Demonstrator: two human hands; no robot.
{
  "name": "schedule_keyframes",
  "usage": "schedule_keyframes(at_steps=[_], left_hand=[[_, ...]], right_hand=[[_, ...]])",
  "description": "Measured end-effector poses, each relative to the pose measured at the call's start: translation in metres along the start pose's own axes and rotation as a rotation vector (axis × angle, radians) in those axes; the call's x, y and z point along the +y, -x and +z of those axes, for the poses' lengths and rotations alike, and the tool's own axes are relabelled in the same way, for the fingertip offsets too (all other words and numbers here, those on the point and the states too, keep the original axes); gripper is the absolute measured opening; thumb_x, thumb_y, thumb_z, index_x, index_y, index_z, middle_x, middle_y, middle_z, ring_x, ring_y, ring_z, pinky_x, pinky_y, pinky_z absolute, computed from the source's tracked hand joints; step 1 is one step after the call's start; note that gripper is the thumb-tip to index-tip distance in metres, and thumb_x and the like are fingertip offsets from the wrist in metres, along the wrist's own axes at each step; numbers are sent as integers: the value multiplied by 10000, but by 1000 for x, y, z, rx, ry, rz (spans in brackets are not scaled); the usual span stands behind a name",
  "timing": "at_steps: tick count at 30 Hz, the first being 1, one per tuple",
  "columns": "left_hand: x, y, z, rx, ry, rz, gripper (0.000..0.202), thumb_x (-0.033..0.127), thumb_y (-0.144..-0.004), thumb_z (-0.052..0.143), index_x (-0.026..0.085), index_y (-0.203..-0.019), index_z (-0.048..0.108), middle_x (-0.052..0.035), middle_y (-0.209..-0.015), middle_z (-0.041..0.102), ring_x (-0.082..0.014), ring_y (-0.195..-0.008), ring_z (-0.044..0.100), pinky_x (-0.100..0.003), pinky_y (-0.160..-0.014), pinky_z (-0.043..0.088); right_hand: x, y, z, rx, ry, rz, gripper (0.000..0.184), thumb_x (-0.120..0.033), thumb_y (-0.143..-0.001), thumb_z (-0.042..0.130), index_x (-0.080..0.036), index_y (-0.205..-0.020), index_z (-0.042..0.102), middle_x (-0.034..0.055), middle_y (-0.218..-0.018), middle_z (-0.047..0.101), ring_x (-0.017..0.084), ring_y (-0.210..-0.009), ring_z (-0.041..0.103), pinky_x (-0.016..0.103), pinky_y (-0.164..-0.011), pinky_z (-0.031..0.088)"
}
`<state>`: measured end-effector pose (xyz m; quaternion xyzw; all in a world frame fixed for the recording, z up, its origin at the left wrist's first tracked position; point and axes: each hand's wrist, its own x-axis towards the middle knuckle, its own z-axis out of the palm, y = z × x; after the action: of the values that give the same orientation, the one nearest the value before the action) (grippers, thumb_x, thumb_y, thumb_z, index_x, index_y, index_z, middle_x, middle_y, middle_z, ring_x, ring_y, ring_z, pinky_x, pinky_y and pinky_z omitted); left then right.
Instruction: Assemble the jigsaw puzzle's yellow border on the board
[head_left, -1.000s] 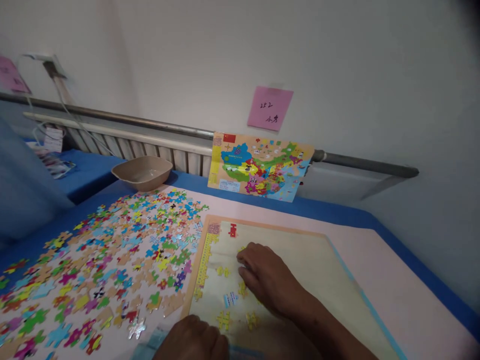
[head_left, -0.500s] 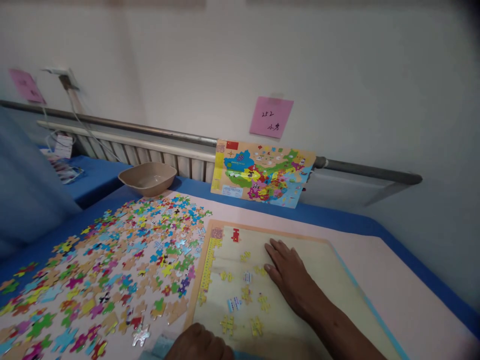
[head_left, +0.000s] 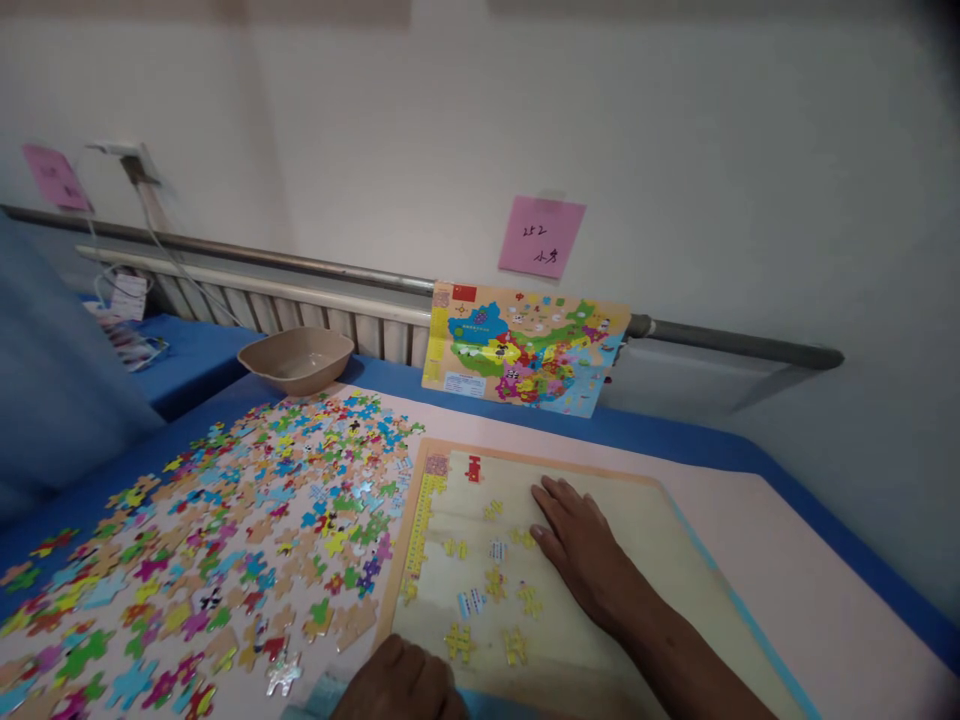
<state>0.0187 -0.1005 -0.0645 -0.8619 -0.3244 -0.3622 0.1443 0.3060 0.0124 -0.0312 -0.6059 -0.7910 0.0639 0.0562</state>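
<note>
My right hand (head_left: 581, 540) lies flat on the pale puzzle board (head_left: 630, 640), its fingers stretched toward the board's far edge. Beside its thumb is a yellow jigsaw piece (head_left: 523, 538). My left hand (head_left: 405, 682) is closed, knuckles up, at the board's near left corner; what its fingers hold, if anything, is hidden. Several loose yellow pieces, two blue-and-white striped pieces (head_left: 472, 601) and a red piece (head_left: 473, 469) lie on the board between and beyond the hands. Yellow pieces (head_left: 421, 525) line the board's left border.
Many mixed jigsaw pieces (head_left: 247, 560) are spread on the pink sheet left of the board. A beige bowl (head_left: 296, 365) stands behind them. The printed map picture (head_left: 525, 350) leans against the rail (head_left: 742, 345) at the back. A blue curtain (head_left: 52, 370) hangs at left.
The board and the pieces on it have shifted very slightly to the right. My left hand sits a little higher in view, still closed; my right hand stays flat on the board.
</note>
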Motion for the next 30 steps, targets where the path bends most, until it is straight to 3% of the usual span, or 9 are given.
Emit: schedule_keyframes(at_steps=[8, 10, 12, 14, 15, 20, 25, 30], left_hand=[[-1, -4, 0, 9, -38, 58, 477, 75, -1120, 330, 210, -703, 520, 27, -630, 529, -155, -543, 442, -349, -549, 313], [0, -3, -1, 0, -20, 47, 448, 69, -1101, 375, 210, -699, 513, 26, -628, 523, -155, -548, 437, -347, -550, 317], [0, -1, -1, -21, 7, 32, 417, 60, -1078, 412, 210, -704, 517, 25, -638, 533, -155, -558, 449, -347, -553, 327], [0, 0, -2, -35, 20, 25, 410, 62, -1076, 411, 210, -712, 526, 24, -647, 540, -157, -563, 460, -352, -556, 331], [0, 0, -2, -40, 19, 29, 414, 64, -1082, 400, 210, -717, 531, 24, -653, 545, -158, -562, 464, -353, -556, 329], [0, -6, -3, 17, -14, 50, 428, 71, -1092, 384, 213, -706, 501, 31, -628, 519, -157, -527, 447, -346, -546, 307], [3, -10, -4, 31, 8, -28, 363, 82, -1032, 477, 218, -696, 488, 28, -609, 514, -155, -524, 457, -337, -536, 322], [4, -5, -2, -10, 7, -30, 318, 133, -990, 585, 222, -703, 481, 34, -609, 524, -150, -528, 477, -321, -537, 328]], right_hand=[[-10, -1, -12, 13, 29, 3, 510, -360, -1070, 455, -176, -1531, 571, 164, -1661, 478, 364, -1559, 382, 620, -1273, 266], [-23, -2, -23, 49, 21, -51, 404, -313, -1063, 484, -184, -1408, 648, 169, -1556, 581, 367, -1479, 463, 598, -1213, 340], [-43, -5, -35, 69, -14, -166, 257, -257, -1061, 501, -199, -1203, 707, 137, -1349, 688, 313, -1277, 587, 488, -1076, 446], [-65, -10, -45, 10, -11, -267, 200, -214, -1054, 518, -209, -945, 685, 88, -1103, 715, 267, -1040, 617, 411, -913, 461], [-75, -12, -47, -10, -15, -298, 200, -195, -1050, 530, -209, -903, 665, 75, -1069, 704, 250, -993, 604, 387, -876, 445], [-103, -15, -41, -40, -62, -326, 204, -149, -1053, 561, -204, -874, 643, 43, -1004, 675, 217, -937, 570, 348, -849, 386], [-109, -11, -34, -47, -52, -331, 215, -165, -1075, 564, -197, -886, 662, 41, -985, 669, 216, -919, 563, 353, -841, 359], [-111, -13, -33, -87, -26, -371, 134, -168, -1006, 656, -196, -876, 667, 44, -1007, 671, 222, -937, 557, 371, -849, 339]])
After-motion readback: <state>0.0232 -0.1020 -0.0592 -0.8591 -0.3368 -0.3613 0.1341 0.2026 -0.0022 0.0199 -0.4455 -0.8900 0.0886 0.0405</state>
